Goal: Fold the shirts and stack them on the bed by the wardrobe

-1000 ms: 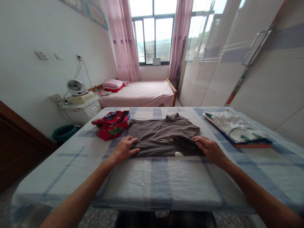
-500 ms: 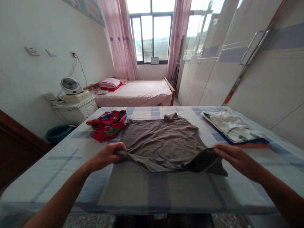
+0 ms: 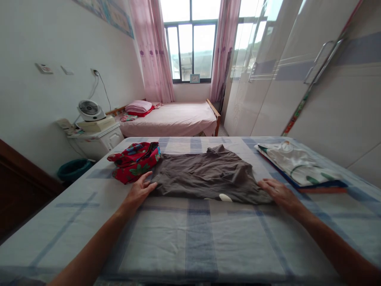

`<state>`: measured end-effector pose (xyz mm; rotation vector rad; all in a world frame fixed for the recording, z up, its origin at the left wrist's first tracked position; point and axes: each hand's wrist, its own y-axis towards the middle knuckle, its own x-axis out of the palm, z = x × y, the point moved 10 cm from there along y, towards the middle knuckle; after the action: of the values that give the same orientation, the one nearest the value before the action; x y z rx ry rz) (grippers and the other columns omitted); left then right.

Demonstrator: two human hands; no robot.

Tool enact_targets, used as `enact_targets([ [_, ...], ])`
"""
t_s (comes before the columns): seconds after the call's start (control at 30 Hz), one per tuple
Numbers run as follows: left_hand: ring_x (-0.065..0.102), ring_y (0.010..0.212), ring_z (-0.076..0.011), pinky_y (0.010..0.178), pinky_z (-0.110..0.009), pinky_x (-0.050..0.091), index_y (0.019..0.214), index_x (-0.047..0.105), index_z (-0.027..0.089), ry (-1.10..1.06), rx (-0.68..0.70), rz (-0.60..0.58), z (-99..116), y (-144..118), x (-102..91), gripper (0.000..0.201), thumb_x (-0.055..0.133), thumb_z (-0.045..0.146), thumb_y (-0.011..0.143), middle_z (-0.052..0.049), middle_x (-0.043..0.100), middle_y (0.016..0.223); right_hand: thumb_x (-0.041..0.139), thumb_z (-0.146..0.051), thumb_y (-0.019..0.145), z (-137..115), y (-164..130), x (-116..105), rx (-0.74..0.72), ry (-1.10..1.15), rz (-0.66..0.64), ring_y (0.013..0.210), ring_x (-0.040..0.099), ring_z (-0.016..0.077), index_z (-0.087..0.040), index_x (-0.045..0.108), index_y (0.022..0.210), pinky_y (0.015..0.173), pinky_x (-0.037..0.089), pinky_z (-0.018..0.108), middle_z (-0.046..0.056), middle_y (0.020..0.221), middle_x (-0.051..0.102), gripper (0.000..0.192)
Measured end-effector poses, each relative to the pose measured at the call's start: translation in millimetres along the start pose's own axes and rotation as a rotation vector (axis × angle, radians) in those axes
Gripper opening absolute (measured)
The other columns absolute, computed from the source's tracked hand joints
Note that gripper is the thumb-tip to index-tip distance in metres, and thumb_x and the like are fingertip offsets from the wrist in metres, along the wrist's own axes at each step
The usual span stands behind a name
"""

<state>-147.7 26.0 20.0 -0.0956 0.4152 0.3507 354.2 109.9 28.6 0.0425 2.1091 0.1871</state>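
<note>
Shirt (image 3: 205, 176) lies mid-bed (image 3: 190, 238), folded. Crumpled garment (image 3: 135, 161) just left of it, touching. Folded stack (image 3: 297, 165) to its right, apart. Left hand (image 3: 138, 192) flat at shirt's left edge, right hand (image 3: 278, 192) at its right edge. Second bed (image 3: 175, 117) behind.

1. Our left hand (image 3: 139, 190): palm down, fingers extended and slightly spread, pointing toward the far right. It lies flat, grasping nothing.
2. Our left forearm: bare, running from the near left edge of view up toward the middle, wrist straight.
3. Our right hand (image 3: 278, 191): palm down, fingers together and stretched toward the far left, laid flat with no grasp.
4. Our right forearm: bare, entering from the near right corner, angled toward the middle, elbow out of view.
5. Both hands: level with each other, well apart.
</note>
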Motion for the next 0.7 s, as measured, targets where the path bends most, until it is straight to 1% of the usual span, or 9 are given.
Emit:
enact_targets([
  [0.07,0.051,0.117,-0.0288,0.094,-0.037,0.043,0.128,0.048,0.014,0.004,0.049,0.006,6.1,-0.5,2.8,0.073,0.064,0.047,0.065,-0.013,0.063,0.113,0.046,-0.057,0.074,-2.1,-11.6,0.8,0.008,-0.022,0.008,0.105,0.057,0.0275,-0.022,0.064,0.082,0.090,0.043,0.040,0.008,0.111,0.064,0.040],
  [0.17,0.052,0.116,-0.0285,0.097,-0.039,0.042,0.126,0.049,0.014,-0.003,0.094,0.038,11.6,1.3,6.0,0.068,0.060,0.045,0.067,-0.012,0.060,0.120,0.048,-0.052,0.073,-8.4,-19.3,-1.1,0.029,-0.025,0.043,0.088,0.063,0.0241,-0.023,0.062,0.081,0.078,0.048,0.036,0.006,0.093,0.069,0.033],
  [0.27,0.054,0.114,-0.0277,0.097,-0.038,0.042,0.126,0.050,0.014,0.009,0.122,0.063,14.2,1.0,7.1,0.067,0.058,0.045,0.068,-0.012,0.059,0.121,0.051,-0.050,0.071,-5.7,-20.7,-2.3,0.070,-0.027,0.087,0.073,0.064,0.0222,-0.023,0.060,0.088,0.064,0.048,0.033,0.004,0.080,0.069,0.033],
  [0.37,0.055,0.112,-0.0283,0.095,-0.038,0.043,0.126,0.051,0.013,0.005,0.102,0.061,16.9,-1.0,6.0,0.068,0.060,0.045,0.067,-0.012,0.061,0.119,0.052,-0.047,0.070,-5.4,-16.2,-4.2,0.056,0.032,0.110,0.065,0.063,0.0202,-0.024,0.058,0.089,0.058,0.047,0.031,0.002,0.072,0.067,0.031],
  [0.43,0.056,0.109,-0.0275,0.093,-0.037,0.044,0.127,0.049,0.013,-0.065,0.103,0.055,24.8,-3.1,1.7,0.068,0.060,0.043,0.067,-0.012,0.062,0.116,0.050,-0.046,0.072,-9.3,-10.7,-13.8,0.032,0.140,0.157,0.063,0.062,0.0186,-0.023,0.057,0.089,0.057,0.047,0.030,0.002,0.072,0.066,0.030],
  [0.5,0.060,0.102,-0.0253,0.088,-0.035,0.046,0.129,0.047,0.013,-0.151,0.140,0.045,37.6,-6.3,-5.3,0.068,0.058,0.040,0.068,-0.011,0.065,0.110,0.049,-0.046,0.074,-13.9,-6.1,-30.6,0.013,0.231,0.242,0.065,0.061,0.0176,-0.021,0.056,0.092,0.056,0.047,0.028,0.005,0.076,0.065,0.031],
  [0.57,0.062,0.093,-0.0232,0.083,-0.034,0.048,0.129,0.048,0.014,-0.167,0.170,0.035,46.2,-10.9,-12.7,0.066,0.057,0.037,0.068,-0.008,0.068,0.101,0.049,-0.045,0.075,-15.6,-4.0,-44.0,0.009,0.248,0.300,0.065,0.060,0.0165,-0.020,0.055,0.095,0.055,0.046,0.027,0.006,0.082,0.063,0.033],
  [0.63,0.062,0.090,-0.0227,0.081,-0.033,0.048,0.122,0.055,0.014,-0.094,0.164,0.028,44.3,-16.0,-17.4,0.060,0.057,0.034,0.066,-0.007,0.068,0.097,0.049,-0.045,0.074,-13.7,-3.6,-43.9,0.013,0.210,0.257,0.061,0.058,0.0156,-0.021,0.056,0.096,0.054,0.046,0.027,0.005,0.083,0.063,0.033],
  [0.7,0.061,0.092,-0.0229,0.081,-0.032,0.047,0.114,0.061,0.015,-0.007,0.148,-0.003,35.4,-20.6,-15.7,0.053,0.057,0.032,0.064,-0.007,0.068,0.099,0.050,-0.046,0.073,-9.7,-5.7,-30.6,0.008,0.167,0.131,0.059,0.058,0.0158,-0.022,0.058,0.094,0.054,0.045,0.028,0.004,0.080,0.064,0.033],
])
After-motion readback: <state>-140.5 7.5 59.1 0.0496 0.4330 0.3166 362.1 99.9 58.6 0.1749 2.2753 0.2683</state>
